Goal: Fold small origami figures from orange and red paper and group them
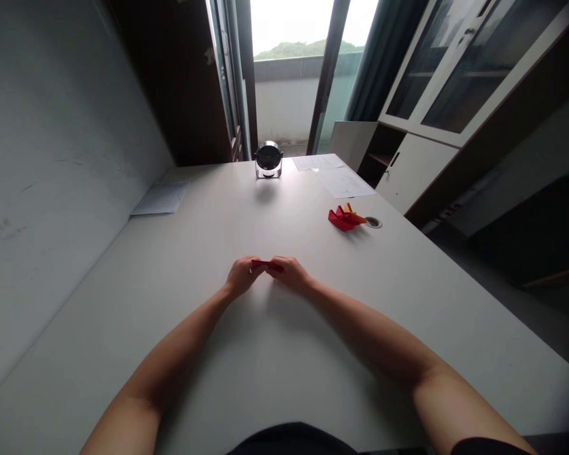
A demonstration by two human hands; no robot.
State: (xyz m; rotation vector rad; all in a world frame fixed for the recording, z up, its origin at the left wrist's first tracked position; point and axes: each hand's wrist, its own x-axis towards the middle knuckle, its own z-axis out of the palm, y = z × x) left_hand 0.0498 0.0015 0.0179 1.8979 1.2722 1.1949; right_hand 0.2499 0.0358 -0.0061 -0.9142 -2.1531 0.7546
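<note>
Between my two hands is a small piece of folded red paper [267, 265], held over the middle of the white table. My left hand [243, 276] pinches its left end, and my right hand [290, 273] grips the right end. The fingers partly cover the paper, so its full shape is hidden. Farther off to the right, a group of folded paper boats [345, 218], red and orange, sits on the table, apart from both hands.
The white table [208, 227] runs along a wall at the left. A round black fan-like device [268, 159] stands at its far edge. Paper sheets [344, 182] lie at the back right, more papers [160, 198] at the left. A cable hole [374, 222] is beside the boats.
</note>
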